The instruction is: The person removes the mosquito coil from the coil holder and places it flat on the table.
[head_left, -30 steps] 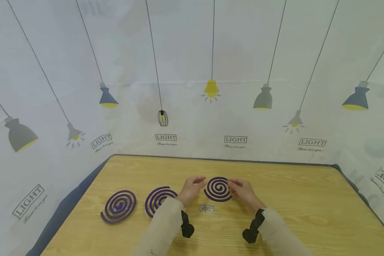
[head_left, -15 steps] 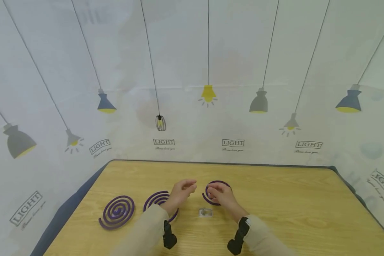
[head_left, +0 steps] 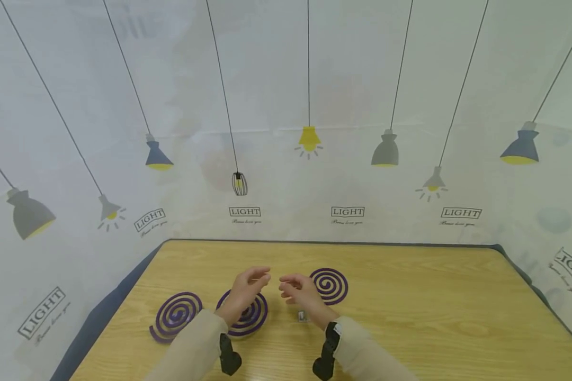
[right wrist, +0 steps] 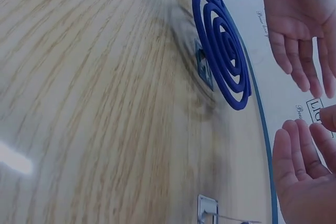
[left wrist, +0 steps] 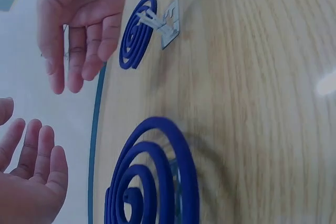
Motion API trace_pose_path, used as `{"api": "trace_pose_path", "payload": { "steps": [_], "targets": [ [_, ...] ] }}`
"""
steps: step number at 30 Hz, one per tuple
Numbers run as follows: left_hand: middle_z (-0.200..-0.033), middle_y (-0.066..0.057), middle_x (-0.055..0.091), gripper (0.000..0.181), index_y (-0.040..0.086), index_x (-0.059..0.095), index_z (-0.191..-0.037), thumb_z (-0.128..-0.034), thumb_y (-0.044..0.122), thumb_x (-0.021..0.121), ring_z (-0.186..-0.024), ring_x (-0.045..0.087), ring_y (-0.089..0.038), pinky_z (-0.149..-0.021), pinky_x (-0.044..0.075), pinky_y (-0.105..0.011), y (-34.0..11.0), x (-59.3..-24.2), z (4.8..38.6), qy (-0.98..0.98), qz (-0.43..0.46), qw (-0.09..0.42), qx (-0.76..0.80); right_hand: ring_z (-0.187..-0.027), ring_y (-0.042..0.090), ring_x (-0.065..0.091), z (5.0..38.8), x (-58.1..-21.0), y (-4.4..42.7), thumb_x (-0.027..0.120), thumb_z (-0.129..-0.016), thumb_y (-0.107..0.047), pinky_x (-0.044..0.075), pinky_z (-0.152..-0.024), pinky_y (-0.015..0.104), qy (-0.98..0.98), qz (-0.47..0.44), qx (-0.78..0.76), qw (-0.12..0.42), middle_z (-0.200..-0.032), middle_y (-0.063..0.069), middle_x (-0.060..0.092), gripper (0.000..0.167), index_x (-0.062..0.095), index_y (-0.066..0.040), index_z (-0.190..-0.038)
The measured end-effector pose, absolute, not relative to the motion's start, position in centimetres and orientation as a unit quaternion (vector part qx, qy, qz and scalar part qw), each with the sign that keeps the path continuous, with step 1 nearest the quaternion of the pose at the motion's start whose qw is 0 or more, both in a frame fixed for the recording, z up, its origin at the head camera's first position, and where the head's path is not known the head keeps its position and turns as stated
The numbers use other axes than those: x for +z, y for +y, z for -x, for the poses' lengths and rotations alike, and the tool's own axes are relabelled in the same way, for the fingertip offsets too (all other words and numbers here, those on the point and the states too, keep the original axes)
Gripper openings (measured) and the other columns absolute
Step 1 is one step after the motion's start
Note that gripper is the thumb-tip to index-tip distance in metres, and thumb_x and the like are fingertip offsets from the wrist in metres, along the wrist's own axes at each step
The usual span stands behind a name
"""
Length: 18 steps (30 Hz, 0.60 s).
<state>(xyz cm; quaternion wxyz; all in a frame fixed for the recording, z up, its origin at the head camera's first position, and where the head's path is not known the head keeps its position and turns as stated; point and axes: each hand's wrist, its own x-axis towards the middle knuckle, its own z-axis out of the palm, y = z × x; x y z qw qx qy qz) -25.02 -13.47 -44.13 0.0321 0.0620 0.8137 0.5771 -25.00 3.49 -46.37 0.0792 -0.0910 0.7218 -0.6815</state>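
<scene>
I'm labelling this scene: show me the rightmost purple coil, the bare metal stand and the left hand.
Rightmost purple coil (head_left: 326, 284), head view: its innermost turn.
Bare metal stand (left wrist: 168, 40), left wrist view: flat base.
Left hand (head_left: 244, 289), head view: between wrist and knuckles.

Beyond the left hand (head_left: 245, 292) and right hand (head_left: 306, 293), we are reading “LIGHT” labels (head_left: 347, 211) on the wall (head_left: 271, 79). We are finding smaller script (head_left: 347, 222) unclear.

Screened-off tabletop booth; home, lab or shop, can't tell from here.
In front of me, creased pale sheeting (head_left: 281, 180), printed with pendant lamps (head_left: 309, 138) and "LIGHT" labels (head_left: 347, 211), wraps the back and both sides of a wood-grain surface (head_left: 434, 307) edged in dark blue.
</scene>
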Motion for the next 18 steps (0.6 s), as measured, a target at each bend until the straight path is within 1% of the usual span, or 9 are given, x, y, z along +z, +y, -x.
{"api": "trace_pose_path", "payload": {
  "steps": [4,8,11,15,18],
  "targets": [
    [-0.11,-0.009,0.057,0.037,0.007,0.054,-0.118,-0.087,0.028,0.056,-0.098,0.054,-0.025,-0.082,0.045,-0.04,-14.7,-44.2,25.2,0.812,-0.024,0.008,0.583,-0.076,0.018,0.059,25.1,-46.5,2.3,0.054,-0.087,-0.01,0.052,-0.068,0.035,0.72,0.095,-0.683,0.083,-0.091,0.015,0.061,0.032,0.051,0.011,-0.111],
    [-0.108,-0.01,0.058,0.038,0.005,0.055,-0.116,-0.0856,0.028,0.058,-0.096,0.055,-0.025,-0.08,0.046,-0.038,-15.6,-44.1,25.4,0.812,0.013,-0.021,0.583,-0.076,0.019,0.059,25.0,-46.8,1.4,0.054,-0.086,-0.007,0.051,-0.068,0.037,0.718,0.087,-0.686,0.08,-0.089,0.016,0.06,0.031,0.051,0.012,-0.109],
    [-0.109,-0.012,0.056,0.041,0.004,0.053,-0.118,-0.0853,0.028,0.058,-0.098,0.053,-0.027,-0.082,0.045,-0.039,-16.3,-44.0,25.4,0.809,0.033,-0.034,0.585,-0.075,0.018,0.058,25.0,-47.2,1.0,0.054,-0.085,-0.006,0.052,-0.066,0.034,0.728,0.081,-0.676,0.078,-0.087,0.013,0.059,0.029,0.052,0.012,-0.108],
    [-0.112,-0.014,0.055,0.042,0.003,0.052,-0.119,-0.085,0.026,0.058,-0.103,0.05,-0.029,-0.087,0.042,-0.041,-17.4,-44.3,25.2,0.806,0.05,-0.033,0.588,-0.075,0.015,0.056,25.0,-47.9,0.7,0.055,-0.084,-0.005,0.05,-0.065,0.028,0.752,0.08,-0.65,0.075,-0.087,0.01,0.059,0.027,0.054,0.01,-0.106],
    [-0.111,-0.014,0.056,0.042,0.003,0.052,-0.118,-0.0838,0.027,0.06,-0.103,0.05,-0.028,-0.086,0.042,-0.04,-18.1,-44.7,24.9,0.814,0.071,-0.039,0.575,-0.079,0.016,0.056,24.9,-48.4,0.4,0.057,-0.083,-0.006,0.049,-0.067,0.026,0.77,0.088,-0.628,0.063,-0.089,0.01,0.06,0.026,0.056,0.009,-0.104]
  ]
}}
